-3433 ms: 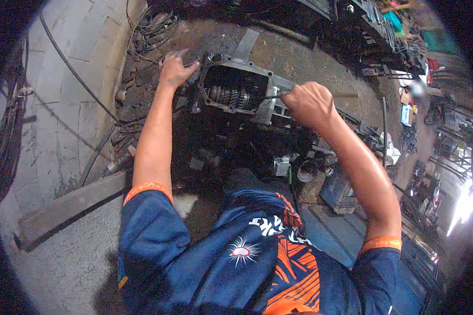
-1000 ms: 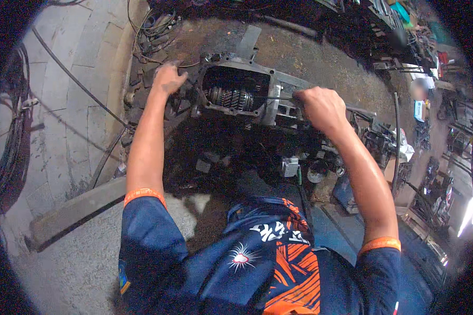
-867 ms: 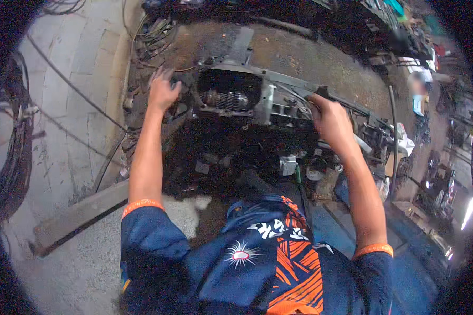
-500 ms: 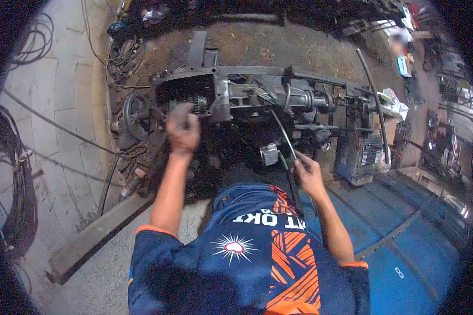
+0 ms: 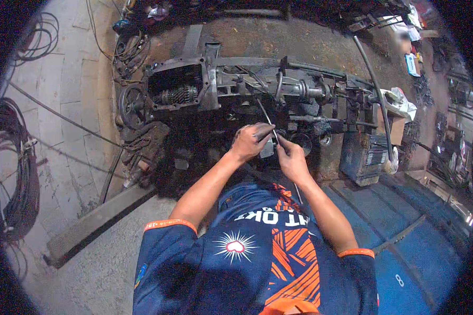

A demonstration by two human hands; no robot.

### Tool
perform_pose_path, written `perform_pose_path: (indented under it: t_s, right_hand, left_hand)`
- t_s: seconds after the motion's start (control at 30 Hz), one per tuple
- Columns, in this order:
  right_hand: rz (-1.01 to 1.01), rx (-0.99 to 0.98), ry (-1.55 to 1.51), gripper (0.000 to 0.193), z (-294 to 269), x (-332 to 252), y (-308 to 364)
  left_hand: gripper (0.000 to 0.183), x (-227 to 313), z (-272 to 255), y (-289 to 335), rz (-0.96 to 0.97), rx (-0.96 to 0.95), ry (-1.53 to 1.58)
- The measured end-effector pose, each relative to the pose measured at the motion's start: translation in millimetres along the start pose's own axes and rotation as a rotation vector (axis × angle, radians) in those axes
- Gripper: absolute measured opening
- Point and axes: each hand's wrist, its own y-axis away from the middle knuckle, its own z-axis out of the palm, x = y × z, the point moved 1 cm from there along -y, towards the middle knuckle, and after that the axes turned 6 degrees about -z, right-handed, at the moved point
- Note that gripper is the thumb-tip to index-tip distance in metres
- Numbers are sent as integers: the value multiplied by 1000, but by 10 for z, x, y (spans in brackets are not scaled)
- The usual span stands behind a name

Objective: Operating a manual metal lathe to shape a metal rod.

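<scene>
A thin, straight metal rod (image 5: pixel 265 111) slants in front of me, its far end close to the opened gearbox-like machine (image 5: pixel 209 86). Both hands have closed round its middle: my left hand (image 5: pixel 251 140) pinches it from the left, and just below and to the right my right hand (image 5: pixel 293 157) grips it too. The rod's lower end comes out beneath the right hand near my shirt. Inside the machine's dark housing, toothed gears (image 5: pixel 178 95) show at the left. Shafts and bars (image 5: pixel 294 88) run from the housing to the right.
A handwheel (image 5: pixel 134 107) stands at the machine's left end. Cables (image 5: pixel 21 173) hang coiled at the far left. A long beam (image 5: pixel 100 226) lies at lower left. At right are a finned metal box (image 5: pixel 363 157), a leaning pipe (image 5: pixel 374 79) and a blue sheet surface (image 5: pixel 399 236).
My left hand has come away from the housing opening, moving right and down to take hold of the rod. The right hand has shifted slightly left and up, still gripping it.
</scene>
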Motion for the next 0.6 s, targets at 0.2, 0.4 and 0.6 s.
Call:
perform_pose_path:
  t_s: [0.2,0.4,0.6]
  right_hand:
    - [-78,-95,57,28,-2,-177,-367]
    - [-47,-161,-157,34,-18,-9,-424]
    - [-411,-255,121,45,-1418,670,-546]
  left_hand:
    - [25,27,61,-62,-141,232,141]
    - [49,310,237,159,-97,317,-64]
    - [65,291,1154,487,-356,643,-47]
